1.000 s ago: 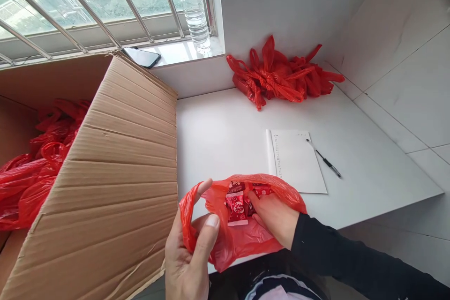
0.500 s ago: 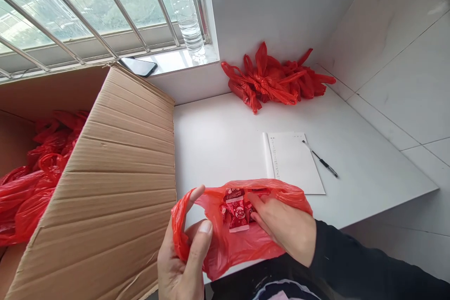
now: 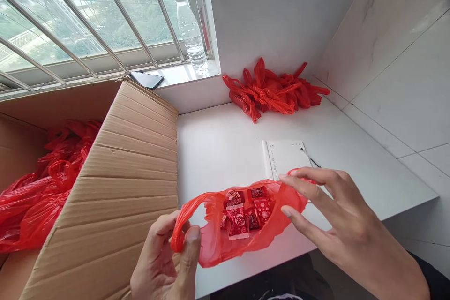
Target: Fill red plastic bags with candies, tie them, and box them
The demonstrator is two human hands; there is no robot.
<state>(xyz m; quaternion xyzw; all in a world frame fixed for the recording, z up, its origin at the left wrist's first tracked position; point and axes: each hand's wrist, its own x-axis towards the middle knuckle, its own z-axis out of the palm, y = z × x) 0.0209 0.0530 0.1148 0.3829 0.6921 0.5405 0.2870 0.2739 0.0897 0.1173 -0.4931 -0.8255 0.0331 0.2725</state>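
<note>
A thin red plastic bag (image 3: 242, 251) is held up over the front of the white table, its mouth turned toward me. Inside lie several small red candy packets (image 3: 238, 221) with white and pink print. My left hand (image 3: 168, 258) is closed on the bag's left handle, pinching the loop between thumb and fingers. At the bag's right side, my right hand (image 3: 333, 215) has its thumb and fingers apart, the fingertips close against the rim. Whether they touch the film I cannot tell.
On the left stands a cardboard box (image 3: 116, 164) with red bags (image 3: 42, 197) in it. Red bags (image 3: 274, 91) also lie against the back wall. A notebook (image 3: 286, 152) and pen (image 3: 311, 159) are behind my right hand. The sill holds a phone (image 3: 146, 79) and water bottle (image 3: 193, 37).
My right hand has come out of the bag and moved right to its rim. More packets show inside. My left hand has shifted slightly left, still on the handle. The view has tilted up a little.
</note>
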